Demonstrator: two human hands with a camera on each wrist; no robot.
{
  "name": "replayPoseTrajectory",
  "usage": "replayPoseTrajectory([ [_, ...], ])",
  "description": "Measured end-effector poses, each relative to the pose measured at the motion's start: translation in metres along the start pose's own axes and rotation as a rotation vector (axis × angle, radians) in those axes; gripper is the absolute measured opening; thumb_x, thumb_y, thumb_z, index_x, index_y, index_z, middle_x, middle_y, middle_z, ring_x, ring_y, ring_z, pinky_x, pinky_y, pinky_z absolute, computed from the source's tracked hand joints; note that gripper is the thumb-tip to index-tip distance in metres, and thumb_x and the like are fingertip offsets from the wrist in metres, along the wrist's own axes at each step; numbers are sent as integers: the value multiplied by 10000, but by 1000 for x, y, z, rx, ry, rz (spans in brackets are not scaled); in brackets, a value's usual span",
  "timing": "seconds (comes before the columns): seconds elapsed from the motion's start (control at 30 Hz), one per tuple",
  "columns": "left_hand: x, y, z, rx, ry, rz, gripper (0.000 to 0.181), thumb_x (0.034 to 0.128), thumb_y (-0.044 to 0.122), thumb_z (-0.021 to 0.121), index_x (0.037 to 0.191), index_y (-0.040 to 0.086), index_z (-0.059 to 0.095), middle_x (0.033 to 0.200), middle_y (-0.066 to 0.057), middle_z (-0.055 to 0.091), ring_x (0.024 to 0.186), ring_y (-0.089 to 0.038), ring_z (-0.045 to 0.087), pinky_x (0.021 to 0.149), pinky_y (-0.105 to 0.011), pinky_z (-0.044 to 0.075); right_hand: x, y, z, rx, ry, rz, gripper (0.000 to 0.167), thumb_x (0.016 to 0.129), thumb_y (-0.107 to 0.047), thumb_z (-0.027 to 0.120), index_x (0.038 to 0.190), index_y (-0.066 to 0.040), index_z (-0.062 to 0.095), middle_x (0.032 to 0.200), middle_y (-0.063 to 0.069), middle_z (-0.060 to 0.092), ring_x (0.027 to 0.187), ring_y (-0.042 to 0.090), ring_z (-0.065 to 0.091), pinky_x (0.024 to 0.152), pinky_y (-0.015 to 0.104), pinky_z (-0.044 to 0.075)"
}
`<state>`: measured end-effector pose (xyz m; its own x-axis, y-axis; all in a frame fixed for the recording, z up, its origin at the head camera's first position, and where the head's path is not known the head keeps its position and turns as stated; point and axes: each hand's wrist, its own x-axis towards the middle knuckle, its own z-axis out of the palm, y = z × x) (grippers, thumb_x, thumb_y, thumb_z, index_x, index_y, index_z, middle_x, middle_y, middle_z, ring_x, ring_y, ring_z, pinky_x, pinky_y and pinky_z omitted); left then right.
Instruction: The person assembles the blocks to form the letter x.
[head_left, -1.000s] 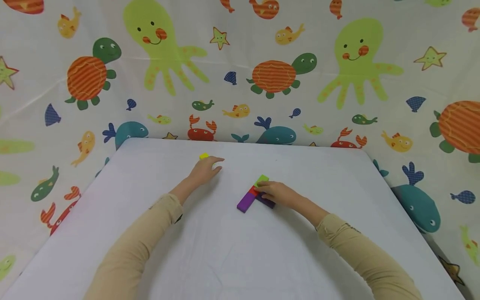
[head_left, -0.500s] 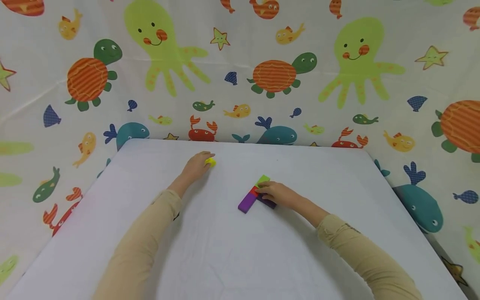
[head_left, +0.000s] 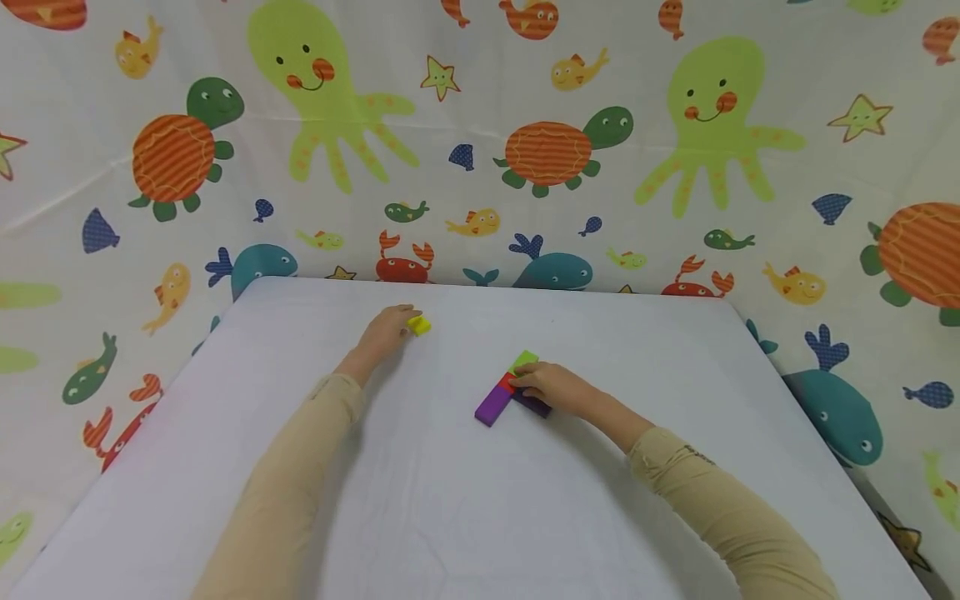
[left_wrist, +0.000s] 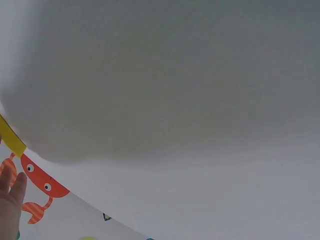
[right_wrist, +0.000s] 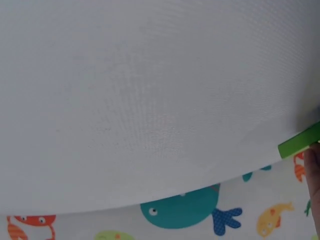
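Observation:
A yellow block (head_left: 420, 325) lies near the table's far edge, left of centre. My left hand (head_left: 384, 332) pinches it at its left end, covering part of it. In the left wrist view one end of the yellow block (left_wrist: 12, 139) shows above two outstretched fingers (left_wrist: 18, 187). Further right, a purple block (head_left: 492, 406), a red block (head_left: 507, 382) and a green block (head_left: 524, 360) form a slanting row. A dark blue block (head_left: 534, 405) branches off it at the right. My right hand (head_left: 561, 388) rests its fingertips on the blocks near the red one, partly hiding the dark blue one.
The blocks lie on a white-covered table (head_left: 450, 500). Behind it hangs a cloth (head_left: 465, 83) printed with sea animals, which also continues past both sides of the table. Beige sleeves (head_left: 277, 492) cover both forearms.
My left hand has drawn back leftwards, from reaching over the yellow block to gripping its left end. The right hand and the joined row of blocks have stayed in place.

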<state>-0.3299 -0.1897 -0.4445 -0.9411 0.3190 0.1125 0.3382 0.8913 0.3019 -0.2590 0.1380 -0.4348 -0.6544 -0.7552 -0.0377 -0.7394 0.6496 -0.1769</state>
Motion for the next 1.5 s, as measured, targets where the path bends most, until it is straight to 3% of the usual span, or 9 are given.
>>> replayPoseTrajectory([
  [0.3, 1, -10, -1, -18, -3, 43, 464, 828, -120, 580, 1283, -39, 537, 1371, -291, 455, 1275, -453, 419, 1099, -518, 306, 3, 1, 0, 3, 4, -12, 289, 883, -81, 632, 1168, -45, 664, 1228, 165, 620, 1151, 293, 589, 935, 350, 504],
  [0.53, 5, -9, -2, -26, -97, 4, 497, 889, -94, 520, 1367, 34, 474, 1471, -263, 334, 1358, -453, 292, 1132, -534, 233, 3, 2, -4, 14, -3, -23, 274, 874, -74, 641, 1143, -36, 677, 1201, 162, 628, 1119, 286, 602, 915, 340, 516],
  [0.8, 11, -6, -2, -34, -151, 1, 475, 894, -105, 498, 1349, 29, 496, 1503, -249, 277, 1361, -426, 313, 1130, -504, 253, 2, 5, -3, 29, -5, -19, 274, 880, -68, 633, 1149, -30, 672, 1206, 162, 624, 1124, 288, 601, 920, 349, 514],
  [1.1, 9, -5, -4, 7, -118, -36, 386, 869, -33, 596, 1252, 0, 576, 1358, -220, 507, 1273, -403, 439, 1102, -504, 315, 3, 4, -1, 29, -6, -41, 277, 886, -70, 625, 1157, -29, 665, 1210, 160, 622, 1127, 283, 599, 922, 337, 513],
  [1.5, -1, -4, -12, -47, -118, -92, 342, 840, 85, 691, 1169, 15, 630, 1246, -196, 597, 1191, -371, 501, 1068, -506, 360, 1, 2, 0, 40, -7, 2, 267, 891, -71, 619, 1150, -30, 672, 1216, 151, 616, 1141, 281, 594, 931, 346, 507],
])
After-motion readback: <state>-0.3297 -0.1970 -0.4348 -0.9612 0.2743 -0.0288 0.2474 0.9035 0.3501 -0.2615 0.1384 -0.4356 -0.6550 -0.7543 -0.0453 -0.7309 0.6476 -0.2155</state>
